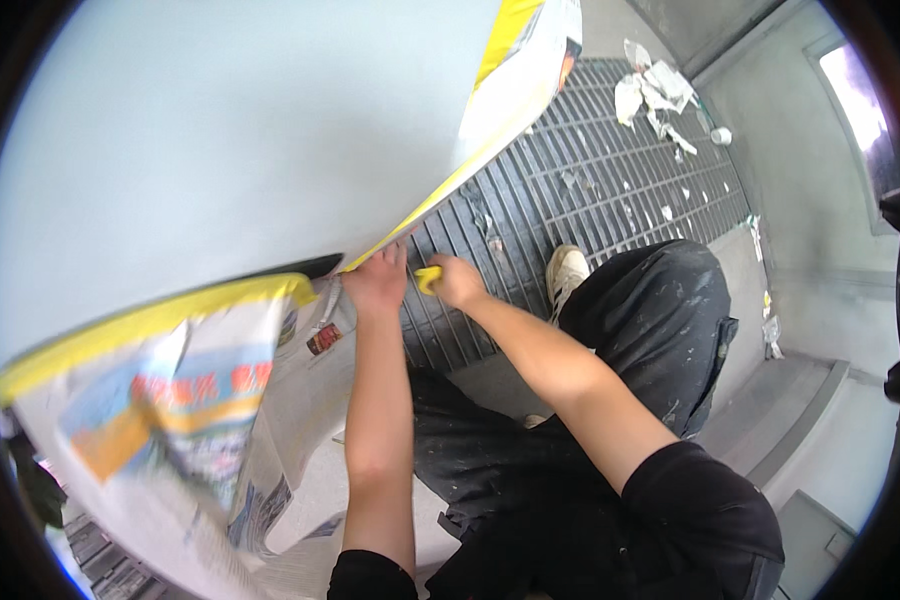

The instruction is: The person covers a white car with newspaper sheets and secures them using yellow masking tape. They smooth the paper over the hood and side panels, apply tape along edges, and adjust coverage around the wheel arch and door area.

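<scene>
A large pale grey panel [220, 130] with a smooth surface fills the upper left. Yellow masking tape [435, 200] runs along its lower edge. My left hand [375, 283] reaches up to that edge, its fingers stretched out against the tape; their tips are partly hidden by the panel. Just to its right, my right hand [457, 281] grips a small roll of yellow masking tape [427, 279]. Printed masking paper [205, 390] hangs below the panel on the left, held along its top by a wide strip of yellow tape.
Metal floor grating [610, 150] lies beneath, with paper scraps scattered on it. Crumpled white paper [655, 90] sits at the far right by the wall [795, 160]. My bent knee [660, 290] and shoe [568, 272] are close to my right arm. A grey ledge [800, 420] stands at right.
</scene>
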Tool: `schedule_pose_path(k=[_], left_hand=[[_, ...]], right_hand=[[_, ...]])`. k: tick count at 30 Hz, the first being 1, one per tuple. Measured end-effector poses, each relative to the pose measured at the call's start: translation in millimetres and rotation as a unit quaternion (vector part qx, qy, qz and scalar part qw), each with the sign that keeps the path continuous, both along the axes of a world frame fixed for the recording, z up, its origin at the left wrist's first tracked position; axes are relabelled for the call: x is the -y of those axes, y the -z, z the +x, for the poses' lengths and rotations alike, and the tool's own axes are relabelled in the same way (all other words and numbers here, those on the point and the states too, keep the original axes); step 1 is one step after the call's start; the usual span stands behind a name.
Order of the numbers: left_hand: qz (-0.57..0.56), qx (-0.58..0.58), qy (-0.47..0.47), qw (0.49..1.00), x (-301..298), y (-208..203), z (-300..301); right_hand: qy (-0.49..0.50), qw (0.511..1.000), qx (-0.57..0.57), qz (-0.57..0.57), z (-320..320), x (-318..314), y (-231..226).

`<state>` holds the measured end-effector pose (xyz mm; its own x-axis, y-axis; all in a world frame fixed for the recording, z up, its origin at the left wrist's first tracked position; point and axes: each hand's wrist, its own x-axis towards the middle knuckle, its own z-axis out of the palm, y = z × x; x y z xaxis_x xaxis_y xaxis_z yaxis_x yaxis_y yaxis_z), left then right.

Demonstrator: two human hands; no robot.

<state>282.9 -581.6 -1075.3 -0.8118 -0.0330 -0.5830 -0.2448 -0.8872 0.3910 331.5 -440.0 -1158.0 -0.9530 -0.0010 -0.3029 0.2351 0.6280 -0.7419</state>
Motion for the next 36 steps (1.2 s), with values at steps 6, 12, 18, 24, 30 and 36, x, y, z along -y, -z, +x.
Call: schedule_pose_path(k=[6,12,18,24,30,36], left_hand=[[-0.510,-0.205,0.372,0.748,115,-108,135],[-0.470,-0.429,0.161,0.754,301,-295,225],[-0.428,-0.123,-0.507,0.738,342,-370,225],[-0.522,-0.242,-0.115,0.810,226,-301,233],[-0.543,-0.157,-0.247,0.787,272,-283,205],[-0.455,-0.096,-0.419,0.780,300,-301,209]], right_hand=[[0.114,0.986,-0.015,-0.125,60,0,-58],[-0.242,0.912,-0.213,-0.253,74,37,-228],[-0.379,0.814,-0.328,-0.293,45,121,-388],[-0.399,0.788,-0.352,-0.310,38,145,-421],[-0.393,0.781,-0.408,-0.263,-10,202,-471],[-0.492,0.683,-0.512,-0.172,3,222,-506]])
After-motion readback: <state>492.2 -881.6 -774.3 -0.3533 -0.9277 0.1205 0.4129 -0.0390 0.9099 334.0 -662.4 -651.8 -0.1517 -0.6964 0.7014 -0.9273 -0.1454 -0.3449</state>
